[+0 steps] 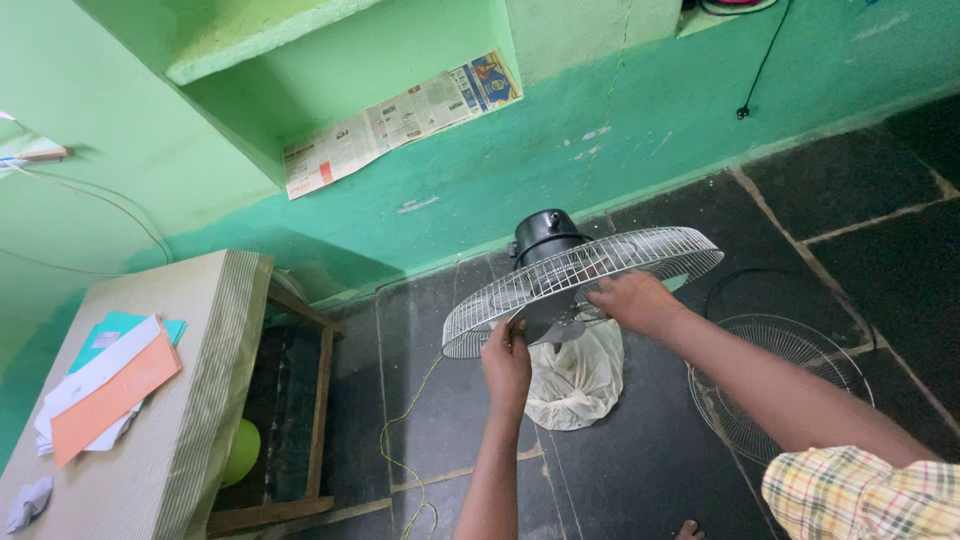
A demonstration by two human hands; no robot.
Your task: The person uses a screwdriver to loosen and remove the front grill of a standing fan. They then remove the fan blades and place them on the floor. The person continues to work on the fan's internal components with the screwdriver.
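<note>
**Both hands on tilted fan guard**

The fan guard [585, 285] faces upward, tilted, its width running left-low to right-high before the black motor [547, 233]. Left hand [507, 362] fingers pinch its near rim; right hand [635, 300] lies palm-down on it, fingers curled into the wires.

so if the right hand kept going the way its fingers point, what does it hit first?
Probably the fan's centre hub: the right hand lies on the wire guard, fingers aimed left toward it. Depth is unclear.
</note>
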